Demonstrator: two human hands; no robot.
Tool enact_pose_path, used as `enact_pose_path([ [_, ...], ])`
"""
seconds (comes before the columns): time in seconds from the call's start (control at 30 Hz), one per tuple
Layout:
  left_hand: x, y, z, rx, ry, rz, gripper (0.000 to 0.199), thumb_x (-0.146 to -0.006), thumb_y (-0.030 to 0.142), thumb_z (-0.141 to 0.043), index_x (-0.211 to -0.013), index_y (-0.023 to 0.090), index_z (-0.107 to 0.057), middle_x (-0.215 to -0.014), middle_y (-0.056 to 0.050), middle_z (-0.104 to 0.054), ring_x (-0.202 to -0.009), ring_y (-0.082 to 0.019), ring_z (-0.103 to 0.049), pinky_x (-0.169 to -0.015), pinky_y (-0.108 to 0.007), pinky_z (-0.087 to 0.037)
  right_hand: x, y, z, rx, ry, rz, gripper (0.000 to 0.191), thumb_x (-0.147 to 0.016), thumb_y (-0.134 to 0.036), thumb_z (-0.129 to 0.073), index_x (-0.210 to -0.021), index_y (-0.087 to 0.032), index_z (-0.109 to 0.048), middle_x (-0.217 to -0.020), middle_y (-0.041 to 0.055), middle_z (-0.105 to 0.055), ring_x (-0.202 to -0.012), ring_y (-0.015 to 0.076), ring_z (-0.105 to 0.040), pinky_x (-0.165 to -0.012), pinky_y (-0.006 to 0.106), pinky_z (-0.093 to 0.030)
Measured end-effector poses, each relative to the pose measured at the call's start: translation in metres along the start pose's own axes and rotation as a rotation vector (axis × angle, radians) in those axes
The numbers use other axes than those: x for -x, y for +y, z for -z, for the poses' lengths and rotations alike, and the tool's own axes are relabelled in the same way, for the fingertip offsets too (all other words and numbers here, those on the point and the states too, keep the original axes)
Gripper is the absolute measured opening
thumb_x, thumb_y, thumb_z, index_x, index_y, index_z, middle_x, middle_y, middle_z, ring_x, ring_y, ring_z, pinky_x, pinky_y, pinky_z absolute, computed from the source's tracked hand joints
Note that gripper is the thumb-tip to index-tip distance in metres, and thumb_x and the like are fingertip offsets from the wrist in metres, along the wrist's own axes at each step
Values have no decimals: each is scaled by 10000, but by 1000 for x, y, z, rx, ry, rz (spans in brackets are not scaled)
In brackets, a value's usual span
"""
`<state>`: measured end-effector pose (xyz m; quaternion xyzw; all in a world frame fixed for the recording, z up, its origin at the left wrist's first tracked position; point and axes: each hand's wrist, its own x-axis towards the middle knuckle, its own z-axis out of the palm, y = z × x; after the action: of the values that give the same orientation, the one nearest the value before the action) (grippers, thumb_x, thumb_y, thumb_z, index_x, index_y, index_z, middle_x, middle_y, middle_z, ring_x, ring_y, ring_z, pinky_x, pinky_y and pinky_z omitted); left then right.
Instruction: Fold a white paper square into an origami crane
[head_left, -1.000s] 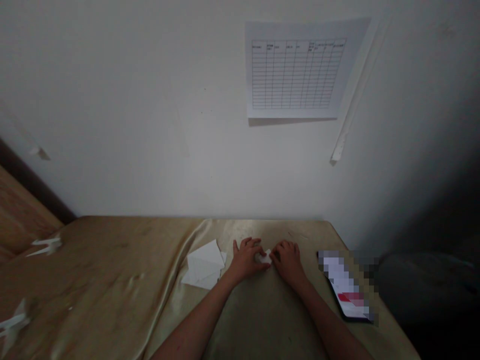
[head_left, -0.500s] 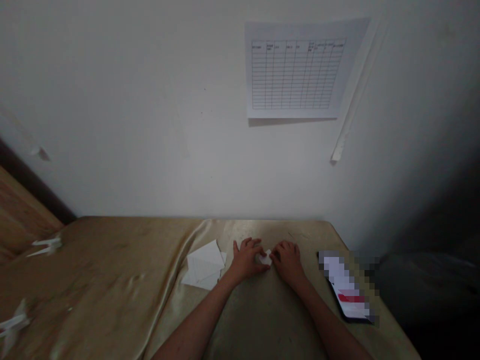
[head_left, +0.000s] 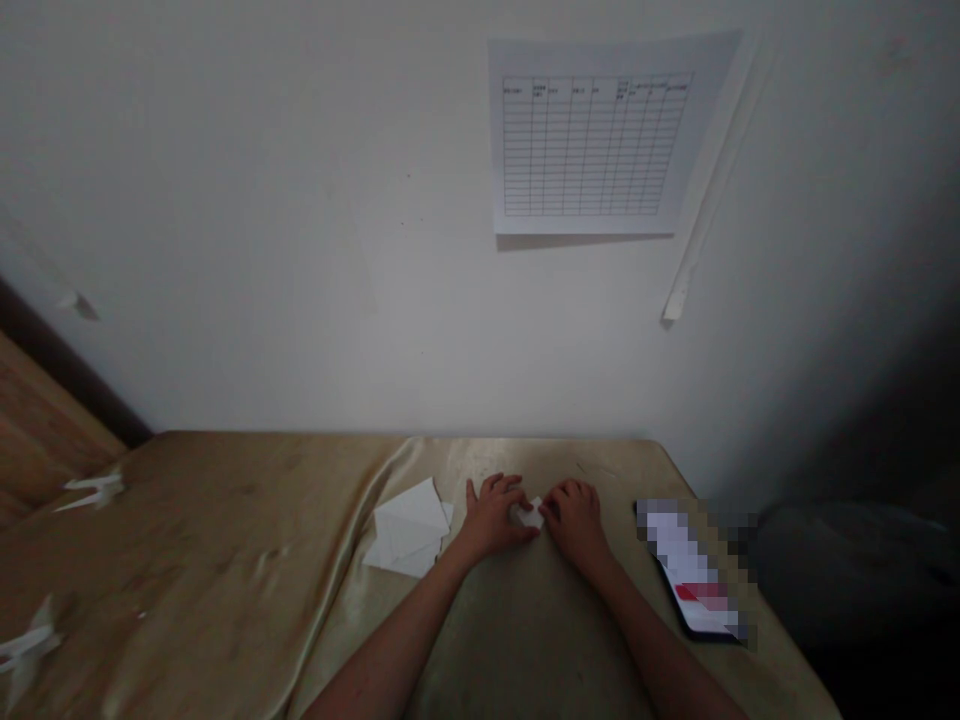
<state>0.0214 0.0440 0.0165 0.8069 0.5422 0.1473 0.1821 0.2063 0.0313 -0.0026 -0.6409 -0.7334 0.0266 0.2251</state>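
A small folded piece of white paper (head_left: 531, 514) lies on the cloth-covered table between my two hands. From the left, my left hand (head_left: 496, 515) grips its edge between thumb and index finger, with the other fingers raised and spread. My right hand (head_left: 574, 514) pinches the paper's right edge with thumb and index finger, its other fingers curled. Several overlapping white sheets (head_left: 409, 528) rest to the left of my left forearm.
A lit phone (head_left: 694, 575) lies on the right of the table (head_left: 525, 640). Folded white paper shapes (head_left: 96, 490) sit at the far left, another (head_left: 31, 642) nearer. The wall behind carries a printed table sheet (head_left: 592, 140).
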Motion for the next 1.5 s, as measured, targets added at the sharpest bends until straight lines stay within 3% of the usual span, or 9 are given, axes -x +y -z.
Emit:
enact_pose_path([
  [0.4, 1, 1, 0, -15, 0, 2, 445, -635, 513, -834, -1026, 379, -668, -1499, 39, -467, -1440, -341, -295, -1110, -770, -26, -1, 3, -6, 22, 25, 16, 140, -872, -327, -619, -895, -213, -696, -1040, 94, -633, -1091, 264, -492, -995, 405, -314],
  [0.63, 3, 2, -5, -12, 57, -13, 419, -662, 509, -814, -1019, 350, -663, -1478, 22, -488, -1434, -342, -301, -1122, -757, 2, 1, 4, -12, 30, 76, 17, 125, -878, -307, -610, -918, -211, -679, -1051, 93, -625, -1065, 266, -491, -1008, 435, -320],
  [0.93, 4, 7, -4, -28, 68, -2, 414, -672, 525, -803, -1006, 330, -656, -1468, 10, -493, -1425, -349, -306, -1115, -769, -5, -1, 13, -8, -166, 87, 13, 137, -865, -326, -649, -924, -219, -711, -1059, 89, -619, -1058, 249, -515, -977, 381, -379],
  [1.13, 5, 9, 0, -31, 39, 10, 422, -677, 539, -794, -1015, 324, -659, -1478, 4, -481, -1432, -348, -294, -1124, -757, -3, 0, 18, -4, -221, 67, 35, 110, -849, -309, -666, -883, -242, -746, -1034, 70, -645, -1041, 234, -540, -957, 353, -399],
  [1.5, 2, 8, -3, -33, 41, 15, 418, -665, 518, -806, -1009, 325, -665, -1486, 5, -477, -1432, -358, -291, -1122, -755, 0, -3, 15, 0, -120, 4, 8, 81, -842, -306, -663, -832, -238, -706, -1024, 63, -633, -1043, 235, -527, -955, 367, -379],
])
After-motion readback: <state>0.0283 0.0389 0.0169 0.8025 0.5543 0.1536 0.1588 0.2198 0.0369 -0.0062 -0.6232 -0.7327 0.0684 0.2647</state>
